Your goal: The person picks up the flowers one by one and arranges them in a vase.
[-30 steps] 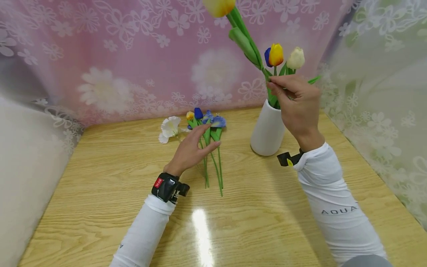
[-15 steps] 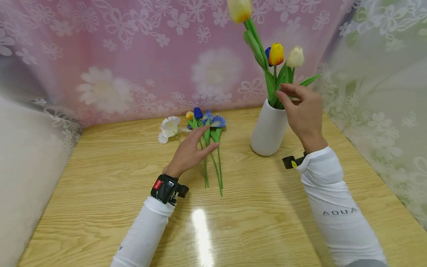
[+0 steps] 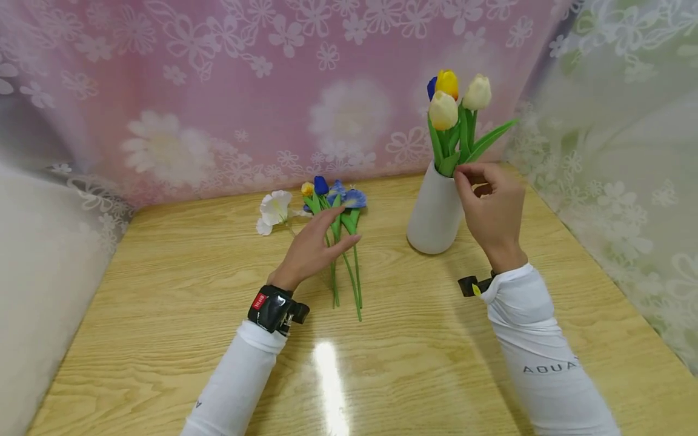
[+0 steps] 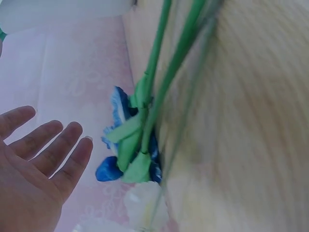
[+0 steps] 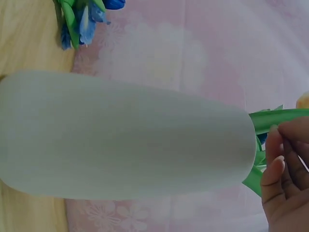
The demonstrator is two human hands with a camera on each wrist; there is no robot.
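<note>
My right hand (image 3: 493, 209) is at the mouth of a white vase (image 3: 434, 215); its thumb and forefinger pinch the green lower part of a pale yellow tulip (image 3: 443, 111) standing in it. Also in the vase are a yellow-orange tulip (image 3: 447, 83), a cream tulip (image 3: 477, 92) and a partly hidden blue bloom (image 3: 431, 88). In the right wrist view, the fingertips meet beside a leaf (image 5: 275, 118) just beyond the rim. My left hand (image 3: 308, 248), fingers spread and holding nothing, hovers over the stems of the loose flowers. The left wrist view shows it apart from them.
On the wooden table (image 3: 218, 339) lie a white flower (image 3: 274, 207), a blue tulip (image 3: 320, 185), a small yellow bloom (image 3: 308, 189) and blue irises (image 3: 354, 198), stems toward me. A pink floral curtain (image 3: 245, 121) hangs behind the table.
My right hand has come down to the vase mouth, and the pale yellow tulip has sunk from high at the left to among the other tulips. The left hand has stayed nearly still.
</note>
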